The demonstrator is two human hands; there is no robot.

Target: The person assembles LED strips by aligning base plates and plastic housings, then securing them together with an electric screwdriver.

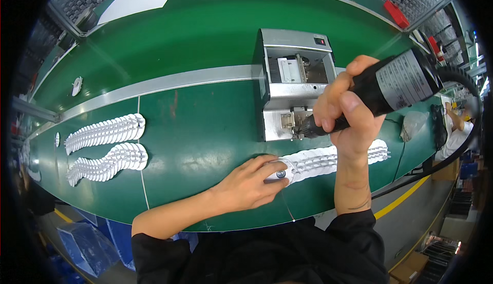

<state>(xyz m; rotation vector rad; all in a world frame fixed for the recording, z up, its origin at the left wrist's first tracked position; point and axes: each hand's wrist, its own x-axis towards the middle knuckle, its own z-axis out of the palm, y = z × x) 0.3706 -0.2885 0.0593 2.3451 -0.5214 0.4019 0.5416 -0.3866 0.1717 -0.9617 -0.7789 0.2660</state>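
Head view: the right hand (352, 109), right of centre in the frame, is clenched around a black cylindrical power screwdriver (403, 78) with a silver label, its fingers curled firmly round the narrower front part. The tool slants down toward the left, its dark tip close to the small metal fitting on the front of a silver-grey metal box-shaped machine (290, 91) in the upper centre; whether they touch, I cannot tell. A thick black cable (473, 107) curves from the tool's rear along the right side.

At lower centre, the left hand (251, 181) is partly closed, thumb and fingers grasping the rounded end of a long white segmented plastic strip (316, 162), with a dark round spot showing between them. This strip runs rightward across the green tabletop (195, 125), passing behind the right forearm.

Left of centre lie two more ribbed white plastic pieces, an upper one (105, 131) gently curved and a lower one (110, 162) bent in an S, both well apart from the hands.
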